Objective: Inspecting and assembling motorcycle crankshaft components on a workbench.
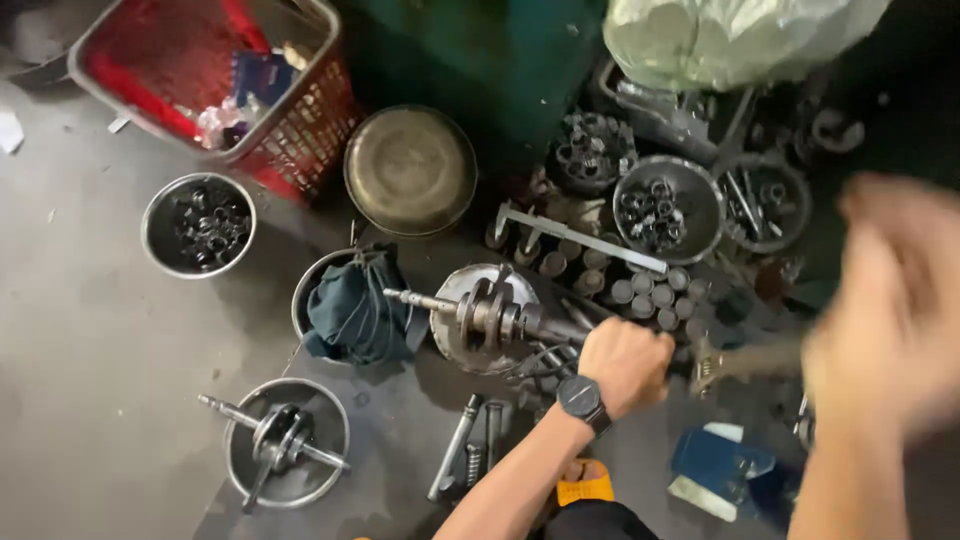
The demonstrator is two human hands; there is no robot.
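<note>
A metal crankshaft (pixel 490 315) lies across a round steel pan (pixel 452 290) in the middle of the floor, its thin shaft pointing left. My left hand (pixel 625 365), with a black watch on the wrist, is clenched around the crankshaft's right end. My right hand (pixel 890 300) is raised at the right and heavily blurred. A blurred brownish bar (pixel 750 360) runs from below it toward my left hand. Whether my right hand grips that bar cannot be told.
A second crankshaft sits in a steel bowl (pixel 240 480) at lower left. Nearby are a bowl of nuts (pixel 155 235), a bowl holding dark cloth (pixel 350 310), an empty pan (pixel 410 170), a red basket (pixel 300 120), a caliper (pixel 580 240), bowls of bearings (pixel 695 190), short metal cylinders (pixel 640 290) and a plastic bag (pixel 730 35).
</note>
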